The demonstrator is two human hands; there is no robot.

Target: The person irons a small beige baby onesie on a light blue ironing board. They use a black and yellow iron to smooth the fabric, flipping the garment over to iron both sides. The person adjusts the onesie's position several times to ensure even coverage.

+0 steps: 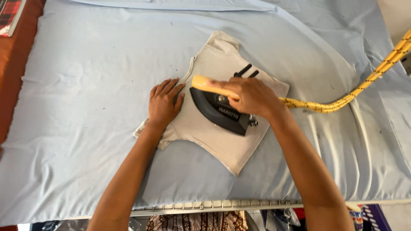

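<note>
A small beige folded garment [222,141] with black stripes near its top lies flat on a pale blue padded ironing surface [85,128]. My right hand [252,96] grips the yellow wooden handle of a black flat iron [216,111] that rests on the garment's middle. My left hand [165,102] lies flat, fingers spread, pressing down the garment's left edge beside the iron. A yellow braided cord [342,100] runs from the iron to the upper right.
A metal wire rack edge [205,205] runs along the table's near side, with patterned cloth and bags below it. A red checked item [9,15] sits at the top left on an orange surface [13,64].
</note>
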